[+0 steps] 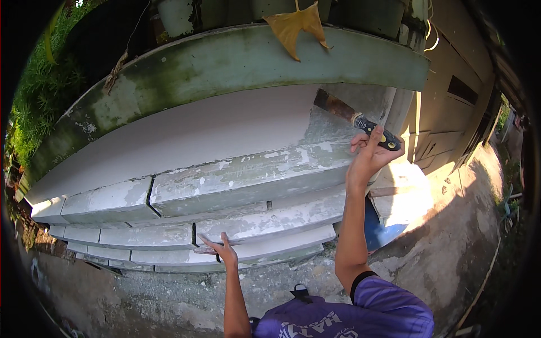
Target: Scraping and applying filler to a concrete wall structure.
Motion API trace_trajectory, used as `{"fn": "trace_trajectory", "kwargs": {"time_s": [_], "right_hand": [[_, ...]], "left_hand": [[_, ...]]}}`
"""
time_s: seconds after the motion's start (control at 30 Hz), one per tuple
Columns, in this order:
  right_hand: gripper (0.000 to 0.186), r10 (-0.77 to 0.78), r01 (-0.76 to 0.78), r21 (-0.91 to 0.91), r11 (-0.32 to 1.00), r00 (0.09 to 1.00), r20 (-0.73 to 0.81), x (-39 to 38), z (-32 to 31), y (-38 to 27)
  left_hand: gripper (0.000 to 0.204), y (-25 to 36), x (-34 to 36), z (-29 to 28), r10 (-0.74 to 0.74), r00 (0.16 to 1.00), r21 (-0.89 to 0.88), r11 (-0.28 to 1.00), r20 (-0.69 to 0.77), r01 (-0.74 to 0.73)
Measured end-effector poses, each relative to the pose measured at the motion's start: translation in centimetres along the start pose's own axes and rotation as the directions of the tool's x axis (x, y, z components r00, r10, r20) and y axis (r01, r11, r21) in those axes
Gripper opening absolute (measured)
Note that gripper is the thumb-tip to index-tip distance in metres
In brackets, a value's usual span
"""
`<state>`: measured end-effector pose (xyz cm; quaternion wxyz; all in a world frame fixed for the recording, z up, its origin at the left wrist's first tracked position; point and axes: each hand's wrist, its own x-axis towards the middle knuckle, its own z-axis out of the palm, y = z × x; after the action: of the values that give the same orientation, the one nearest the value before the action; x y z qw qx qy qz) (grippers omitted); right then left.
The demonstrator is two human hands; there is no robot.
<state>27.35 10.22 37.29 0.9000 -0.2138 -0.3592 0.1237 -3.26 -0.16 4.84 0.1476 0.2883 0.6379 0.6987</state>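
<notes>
In my right hand (369, 159) is a paint scraper (336, 106) with a rusty blade and a black handle with yellow spots. Its blade points up and left, over the grey bare patch (352, 127) at the right end of a pale wall panel (225, 121); I cannot tell whether it touches. Lower down and to the left, my left hand (224, 252) has its fingers spread at the edge of a lower stepped ledge (270, 225). Patchy white paint flakes over grey cover the upper ledge (253, 172). Dark vertical gaps split the ledges into sections.
A greenish, stained concrete lip (236, 62) overhangs the panel, with a dry yellow leaf (301, 25) on it. Green plants (39, 107) grow at far left. A blue object (380, 225) stands right of the ledges, beside the sunlit concrete ground (451, 219). A brown wall (445, 96) rises at right.
</notes>
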Motion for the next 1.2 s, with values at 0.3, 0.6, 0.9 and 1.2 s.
{"fn": "trace_trajectory", "kwargs": {"time_s": [0.3, 0.6, 0.9, 1.2], "right_hand": [[0.04, 0.025, -0.027, 0.031, 0.999, 0.998, 0.063, 0.3, -0.7, -0.9], [0.04, 0.058, -0.058, 0.008, 0.998, 0.998, 0.016, -0.7, -0.6, -1.9], [0.04, 0.033, -0.03, 0.049, 0.998, 0.997, -0.063, 0.5, -0.4, -1.2], [0.039, 0.076, -0.059, 0.093, 0.994, 0.978, -0.195, 2.1, -0.1, -1.2]], "left_hand": [[0.091, 0.3, -0.1, -0.1, -0.01, 1.0, 0.065, 0.998, 0.007, 0.009], [0.092, -1.9, 0.3, -0.4, 0.037, 0.999, -0.079, 0.996, 0.009, -0.036], [0.09, -0.6, 0.0, -0.3, -0.034, 0.999, 0.031, 0.999, 0.014, 0.034], [0.09, -0.3, 0.0, -0.1, -0.016, 1.0, 0.093, 0.996, 0.019, 0.014]]}}
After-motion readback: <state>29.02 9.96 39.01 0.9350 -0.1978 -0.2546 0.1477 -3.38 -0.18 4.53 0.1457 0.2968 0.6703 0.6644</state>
